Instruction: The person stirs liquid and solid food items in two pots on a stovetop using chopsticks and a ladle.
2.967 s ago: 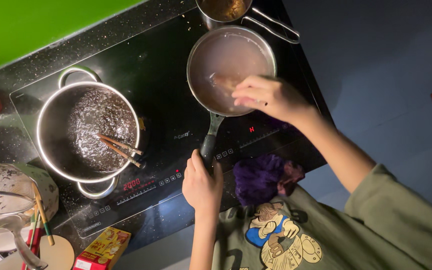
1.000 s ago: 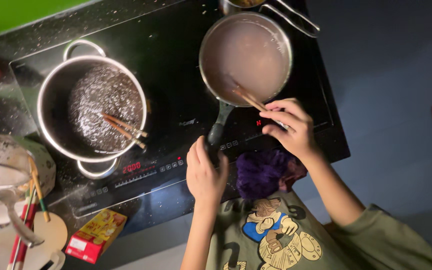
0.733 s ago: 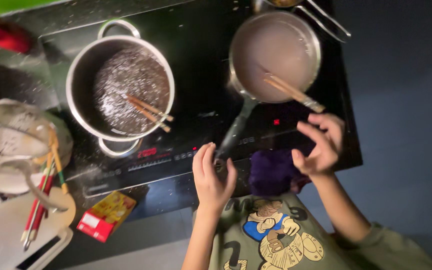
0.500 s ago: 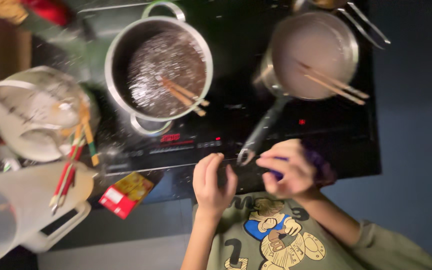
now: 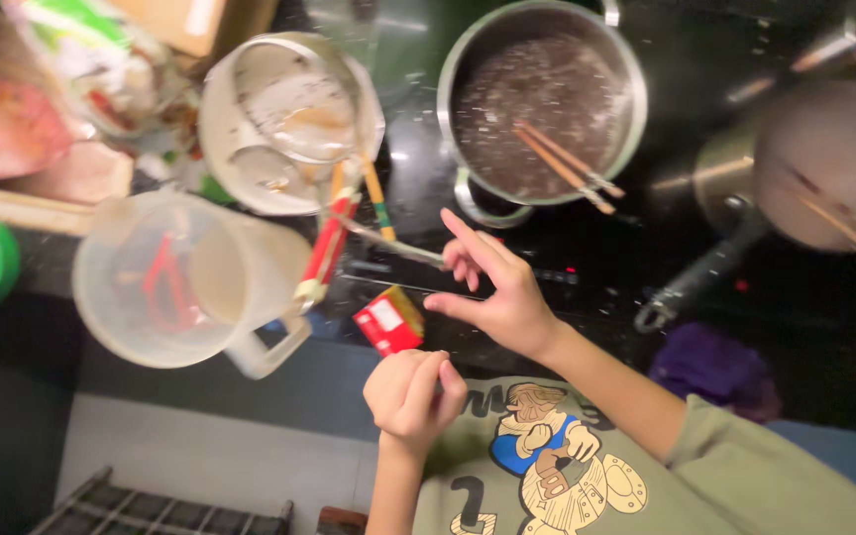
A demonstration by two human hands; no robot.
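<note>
Overhead, the black stove [image 5: 646,297] carries a steel pot [image 5: 542,99] with chopsticks [image 5: 567,168] inside and a pan [image 5: 824,163]. Left of it stands a clear plastic jug [image 5: 185,282]. The right hand [image 5: 497,287] reaches out with fingers spread, empty, above a small red box [image 5: 390,320]. The left hand [image 5: 413,391] is loosely clenched, holding nothing, just below the box.

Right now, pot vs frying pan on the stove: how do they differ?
The pot is deep, with loop handles, and holds dark bubbling liquid; the frying pan is shallow, with one long handle, and holds a pale brownish mix. The pot sits left, nearer the right hand; the frying pan sits at the right edge, far from both hands. Shared: both are metal, on the black cooktop, with chopsticks resting inside.
</note>
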